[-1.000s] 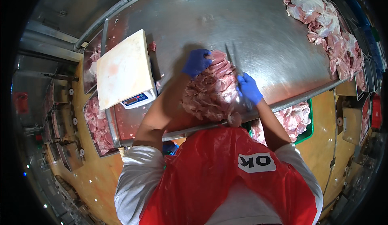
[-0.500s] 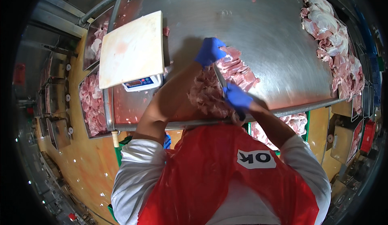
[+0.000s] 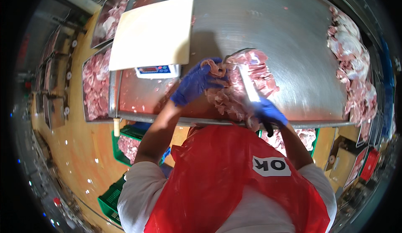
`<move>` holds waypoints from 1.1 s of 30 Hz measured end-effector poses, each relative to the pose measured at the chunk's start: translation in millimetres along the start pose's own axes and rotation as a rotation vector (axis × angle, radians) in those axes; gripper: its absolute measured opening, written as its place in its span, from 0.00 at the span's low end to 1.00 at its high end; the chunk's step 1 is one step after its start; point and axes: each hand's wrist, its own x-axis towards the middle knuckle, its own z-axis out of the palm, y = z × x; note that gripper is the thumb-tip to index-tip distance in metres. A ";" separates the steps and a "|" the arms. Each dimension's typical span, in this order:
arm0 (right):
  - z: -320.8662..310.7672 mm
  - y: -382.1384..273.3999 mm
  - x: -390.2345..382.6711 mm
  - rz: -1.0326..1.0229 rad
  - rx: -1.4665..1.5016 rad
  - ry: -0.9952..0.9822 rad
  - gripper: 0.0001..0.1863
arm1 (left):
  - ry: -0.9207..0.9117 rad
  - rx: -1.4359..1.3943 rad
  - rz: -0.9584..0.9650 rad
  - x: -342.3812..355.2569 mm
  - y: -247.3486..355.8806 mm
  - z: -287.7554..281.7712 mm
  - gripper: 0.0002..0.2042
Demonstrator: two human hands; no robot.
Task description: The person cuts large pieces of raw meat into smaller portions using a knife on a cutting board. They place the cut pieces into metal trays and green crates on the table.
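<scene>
My left hand (image 3: 191, 82) in a blue glove grips a small curled piece of pink meat (image 3: 215, 67) at the left edge of a heap of sliced meat (image 3: 255, 63) on the steel table (image 3: 276, 28). My gloved right hand (image 3: 268, 111) is closed on a knife (image 3: 249, 84), whose long pale blade reaches up and left over the heap toward my left hand. A scale (image 3: 156, 71) with a cream board (image 3: 150, 32) on top stands just beyond my left hand.
Larger meat pieces (image 3: 347, 44) line the table's right edge. Steel trays of meat (image 3: 96, 86) adjoin its left end. Green crates (image 3: 146, 131), some with meat, stand below the front edge and lower left (image 3: 109, 197). Carts and bins (image 3: 351, 166) flank the table.
My left hand has drawn down toward me and lifted a small piece of meat. The knife has swung leftward over the heap. The table and scale appear shifted as my head moved.
</scene>
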 end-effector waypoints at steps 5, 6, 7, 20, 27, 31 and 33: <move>-43.2 16.7 -16.3 -0.016 0.177 0.405 0.10 | 0.014 -0.287 -0.090 -30.6 -81.4 -71.7 0.10; -46.4 17.6 -15.3 -0.033 0.231 0.415 0.10 | 0.142 -0.150 -0.136 -42.1 -74.2 -66.4 0.10; -48.9 17.8 -15.6 -0.047 0.282 0.421 0.09 | 0.274 -0.018 -0.184 -53.2 -71.0 -63.9 0.10; -76.2 18.3 -0.4 -0.189 0.110 0.491 0.09 | 1.522 0.313 -0.445 -481.6 -71.6 -217.4 0.25; -46.9 -30.4 42.3 -0.247 -0.136 0.585 0.05 | 0.566 1.097 -0.156 -198.5 -53.4 -139.4 0.14; -26.1 -70.6 43.1 -0.383 -0.214 0.534 0.07 | 0.270 1.406 0.384 -13.5 -94.0 -64.5 0.23; -29.1 -72.1 34.6 -0.391 -0.171 0.555 0.07 | 0.174 1.519 0.645 50.2 -109.9 -49.8 0.23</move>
